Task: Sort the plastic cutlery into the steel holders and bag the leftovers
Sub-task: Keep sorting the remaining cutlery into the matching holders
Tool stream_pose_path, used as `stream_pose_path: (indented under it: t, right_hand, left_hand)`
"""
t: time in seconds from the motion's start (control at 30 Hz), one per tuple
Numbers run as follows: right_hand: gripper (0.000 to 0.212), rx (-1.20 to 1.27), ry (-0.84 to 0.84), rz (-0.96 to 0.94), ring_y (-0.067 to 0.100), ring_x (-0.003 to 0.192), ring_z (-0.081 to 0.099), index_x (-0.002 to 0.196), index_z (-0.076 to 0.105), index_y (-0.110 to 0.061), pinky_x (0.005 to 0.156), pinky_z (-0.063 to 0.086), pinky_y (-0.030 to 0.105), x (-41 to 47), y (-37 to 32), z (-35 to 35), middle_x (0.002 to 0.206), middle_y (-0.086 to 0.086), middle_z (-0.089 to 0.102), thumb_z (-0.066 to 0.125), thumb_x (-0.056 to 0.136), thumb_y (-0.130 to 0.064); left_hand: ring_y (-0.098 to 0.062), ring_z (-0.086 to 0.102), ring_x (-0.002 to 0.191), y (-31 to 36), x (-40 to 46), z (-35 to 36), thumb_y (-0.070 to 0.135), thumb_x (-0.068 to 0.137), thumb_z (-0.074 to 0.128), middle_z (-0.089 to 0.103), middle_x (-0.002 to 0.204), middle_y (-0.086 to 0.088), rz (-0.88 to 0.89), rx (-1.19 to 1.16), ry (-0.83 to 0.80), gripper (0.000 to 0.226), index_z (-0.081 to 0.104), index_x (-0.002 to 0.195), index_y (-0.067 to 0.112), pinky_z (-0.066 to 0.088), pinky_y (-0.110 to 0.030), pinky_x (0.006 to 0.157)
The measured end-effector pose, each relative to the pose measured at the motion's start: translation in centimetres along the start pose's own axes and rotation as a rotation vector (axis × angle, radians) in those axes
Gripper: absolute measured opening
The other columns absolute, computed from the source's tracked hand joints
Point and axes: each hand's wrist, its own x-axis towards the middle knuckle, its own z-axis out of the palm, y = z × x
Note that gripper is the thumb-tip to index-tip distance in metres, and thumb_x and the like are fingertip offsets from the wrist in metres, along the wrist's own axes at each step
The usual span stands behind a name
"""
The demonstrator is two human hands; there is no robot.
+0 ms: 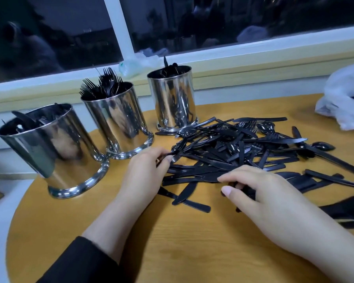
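Observation:
A heap of black plastic cutlery (233, 146) lies on the round wooden table (172, 242). Three steel holders stand at the left and back: the left holder (53, 152) with knives, the middle holder (119, 121) full of forks, the right holder (174, 97) with spoons. My left hand (145, 172) pinches a black piece at the heap's left edge. Over the heap's near side, my right hand (260, 193) curls its fingers round several black pieces.
A white plastic bag (343, 99) with black cutlery inside lies at the table's right back. A crumpled clear bag (137, 64) sits on the window sill behind the holders. The window frame runs just behind the table.

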Motion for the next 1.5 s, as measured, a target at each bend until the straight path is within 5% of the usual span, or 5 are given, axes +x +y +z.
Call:
stream_pose_path:
  t: [0.3,0.73,1.0,1.23,1.5]
  right_hand:
    - [0.019,0.295,0.194,0.081,0.010,0.077,0.067,0.107,0.067,-0.042,0.073,0.055,0.030,2.9,-0.9,-4.2,0.089,-0.019,0.072,0.059,0.091,-0.047]
    - [0.028,0.052,0.317,0.116,0.008,0.042,0.040,0.076,0.069,-0.028,0.046,0.030,0.022,9.1,4.6,-4.1,0.055,-0.004,0.057,0.057,0.098,-0.041]
    - [0.024,-0.029,0.196,0.034,0.001,0.054,0.052,0.080,0.067,-0.034,0.048,0.035,0.017,11.9,0.8,-3.1,0.061,-0.023,0.060,0.057,0.099,-0.044]
    - [0.027,-0.269,-0.128,-0.176,0.009,0.115,0.053,0.129,0.065,-0.035,0.094,0.041,0.026,14.4,-3.8,2.1,0.125,-0.013,0.063,0.054,0.104,-0.033]
    - [0.041,-0.619,-0.272,-0.378,0.018,0.109,0.043,0.119,0.062,-0.033,0.095,0.035,0.043,17.0,-3.7,6.7,0.109,-0.009,0.051,0.055,0.093,-0.003]
  left_hand:
    - [-0.002,0.044,0.057,4.8,0.3,0.6,0.040,0.095,0.069,0.050,0.057,0.017,0.025,-0.420,-0.097,0.018,0.066,0.079,0.031,0.033,-0.016,0.055]
    - [-0.018,0.036,0.056,2.4,5.0,1.3,0.030,0.101,0.063,0.058,0.067,-0.015,-0.171,-0.734,0.020,0.028,0.071,0.078,0.017,0.029,-0.029,0.053]
    - [-0.017,0.036,0.054,0.8,5.3,0.5,0.029,0.103,0.061,0.056,0.054,0.009,-0.226,-0.726,0.072,0.029,0.068,0.079,0.014,0.031,-0.029,0.054]
    - [-0.019,0.032,0.053,-0.8,5.7,-0.2,0.030,0.103,0.059,0.042,0.056,-0.002,-0.264,-0.758,0.073,0.038,0.065,0.074,0.006,0.027,-0.030,0.054]
    - [-0.022,0.035,0.061,-1.1,5.7,-0.2,0.036,0.103,0.057,0.049,0.069,-0.011,-0.298,-0.818,0.084,0.038,0.060,0.072,0.013,0.028,-0.041,0.060]
